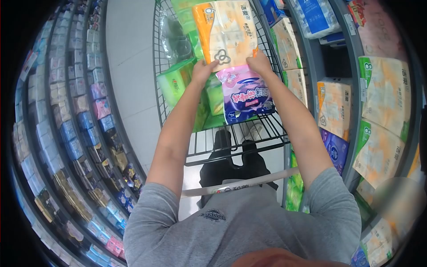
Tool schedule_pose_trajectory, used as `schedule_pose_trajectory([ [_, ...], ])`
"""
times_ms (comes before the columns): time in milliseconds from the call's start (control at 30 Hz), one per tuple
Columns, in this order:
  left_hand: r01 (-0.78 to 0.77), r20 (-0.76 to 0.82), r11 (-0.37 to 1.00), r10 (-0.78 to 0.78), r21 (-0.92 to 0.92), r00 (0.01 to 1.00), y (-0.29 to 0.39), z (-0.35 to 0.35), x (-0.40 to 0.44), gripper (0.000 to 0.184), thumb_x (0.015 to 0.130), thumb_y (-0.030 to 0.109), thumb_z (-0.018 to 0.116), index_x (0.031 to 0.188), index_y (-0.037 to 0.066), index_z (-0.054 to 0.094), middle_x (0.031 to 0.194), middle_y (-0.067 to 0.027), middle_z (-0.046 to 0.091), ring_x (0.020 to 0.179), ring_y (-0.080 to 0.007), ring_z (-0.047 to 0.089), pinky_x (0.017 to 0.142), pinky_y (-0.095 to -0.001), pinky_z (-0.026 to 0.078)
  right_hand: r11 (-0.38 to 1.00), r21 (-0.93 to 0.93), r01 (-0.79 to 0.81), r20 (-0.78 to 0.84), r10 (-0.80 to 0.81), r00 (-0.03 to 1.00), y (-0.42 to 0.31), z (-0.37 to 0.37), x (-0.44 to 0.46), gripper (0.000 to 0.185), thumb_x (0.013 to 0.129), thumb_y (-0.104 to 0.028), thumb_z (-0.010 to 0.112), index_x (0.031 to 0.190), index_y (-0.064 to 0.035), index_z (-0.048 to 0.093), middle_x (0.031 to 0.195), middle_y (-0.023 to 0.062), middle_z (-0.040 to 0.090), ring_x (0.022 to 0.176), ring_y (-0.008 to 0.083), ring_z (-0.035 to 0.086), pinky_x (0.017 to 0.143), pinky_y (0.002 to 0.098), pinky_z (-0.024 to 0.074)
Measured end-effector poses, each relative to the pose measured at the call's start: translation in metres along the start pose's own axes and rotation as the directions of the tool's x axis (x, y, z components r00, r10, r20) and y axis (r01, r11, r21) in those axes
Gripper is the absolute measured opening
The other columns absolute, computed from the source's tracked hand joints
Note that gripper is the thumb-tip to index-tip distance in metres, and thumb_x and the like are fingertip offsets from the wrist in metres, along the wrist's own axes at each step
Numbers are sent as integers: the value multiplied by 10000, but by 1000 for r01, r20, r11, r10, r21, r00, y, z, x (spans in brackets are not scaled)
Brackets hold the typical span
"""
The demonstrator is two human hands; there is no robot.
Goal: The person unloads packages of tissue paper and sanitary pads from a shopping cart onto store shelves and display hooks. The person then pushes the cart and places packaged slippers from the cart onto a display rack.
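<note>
Both my hands grip a cream and orange tissue multipack (229,33) over the wire shopping cart (278,144). My left hand (204,71) is closed on its near left corner, thumb on top. At the near right corner, my right hand (260,62) is closed on the same pack. Just below the pack lies a pink and purple plastic package (247,95), partly covered by it. Green packs (175,82) fill the left side of the cart, beside my left hand. Clear plastic packaging (171,40) sits further up on the left. The fingers under the multipack are hidden.
Shelves of small packs (82,120) line the left side, past a strip of tiled floor (129,58). On the right, shelves hold large tissue packs (384,95) close to the cart. The cart's handle (280,175) crosses in front of my body.
</note>
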State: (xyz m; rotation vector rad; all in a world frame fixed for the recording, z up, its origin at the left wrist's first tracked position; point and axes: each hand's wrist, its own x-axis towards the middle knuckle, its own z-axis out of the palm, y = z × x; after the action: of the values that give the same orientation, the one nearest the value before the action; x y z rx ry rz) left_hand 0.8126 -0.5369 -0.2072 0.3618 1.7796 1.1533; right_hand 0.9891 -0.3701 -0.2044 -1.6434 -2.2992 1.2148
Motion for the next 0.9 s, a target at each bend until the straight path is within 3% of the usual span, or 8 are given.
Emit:
schedule_pose_trajectory([
  [233, 103, -46, 993, -106, -64, 993, 19, 1, 6, 554, 725, 366, 786, 1102, -3, 614, 1034, -86, 651, 887, -161, 594, 795, -308, 417, 916, 396, 61, -13, -61, 998, 16, 0, 8, 404, 746, -206, 606, 1103, -17, 622, 981, 178, 667, 937, 293, 642, 833, 352, 474],
  [333, 168, 14, 977, -168, -129, 986, 39, -2, -4, 570, 715, 409, 753, 1145, 61, 614, 1073, -46, 646, 1064, -177, 523, 909, -371, 305, 849, 528, 30, 12, -43, 999, 9, -12, -8, 366, 767, -190, 605, 1081, -6, 641, 927, 138, 666, 873, 203, 633, 798, 294, 469],
  [467, 28, -3, 968, -30, -251, 1000, 71, -2, -32, 585, 724, 389, 751, 1162, 41, 579, 1164, -110, 601, 1157, -257, 479, 996, -434, 290, 792, 605, 79, -21, -84, 996, -6, -24, -22, 377, 784, -177, 601, 1111, 8, 639, 929, 95, 668, 845, 141, 611, 776, 246, 461],
  [567, 36, -115, 934, -82, -355, 990, 90, -4, -34, 575, 730, 378, 749, 1149, 30, 565, 1170, -148, 584, 1197, -294, 448, 1009, -465, 298, 663, 744, 84, -8, -116, 993, -23, -32, -35, 404, 804, -146, 598, 1167, 32, 613, 969, 83, 674, 854, 124, 607, 775, 233, 463],
  [633, 11, -162, 957, -60, -290, 985, 105, -17, -39, 541, 740, 359, 737, 1129, 24, 566, 1110, -158, 602, 1138, -307, 506, 938, -477, 377, 560, 826, 61, 14, -128, 992, -42, -37, -52, 416, 821, -112, 594, 1202, 54, 587, 991, 78, 669, 869, 114, 604, 778, 222, 463],
  [700, -34, -57, 945, 17, -327, 998, 127, -32, -49, 514, 753, 338, 715, 1132, 23, 566, 1046, -156, 625, 1005, -289, 587, 847, -454, 437, 556, 828, 76, 17, -160, 987, -59, -46, -72, 397, 827, -94, 592, 1194, 57, 590, 991, 82, 666, 879, 103, 604, 772, 217, 472],
  [733, -36, -144, 964, -3, -265, 990, 137, -37, -51, 494, 762, 319, 694, 1125, 8, 565, 985, -147, 643, 854, -259, 631, 747, -410, 470, 527, 849, 40, 65, -179, 982, -69, -52, -83, 406, 825, -88, 599, 1205, 54, 579, 1002, 84, 666, 889, 107, 610, 771, 220, 482],
  [900, -216, -260, 975, 194, -59, 946, 186, -71, -98, 471, 738, 280, 704, 1061, -34, 569, 902, -118, 641, 771, -212, 629, 661, -338, 488, 544, 839, 20, 183, -316, 931, -97, -68, -126, 467, 813, -94, 640, 1244, 49, 529, 1088, 116, 647, 898, 120, 627, 769, 232, 511],
])
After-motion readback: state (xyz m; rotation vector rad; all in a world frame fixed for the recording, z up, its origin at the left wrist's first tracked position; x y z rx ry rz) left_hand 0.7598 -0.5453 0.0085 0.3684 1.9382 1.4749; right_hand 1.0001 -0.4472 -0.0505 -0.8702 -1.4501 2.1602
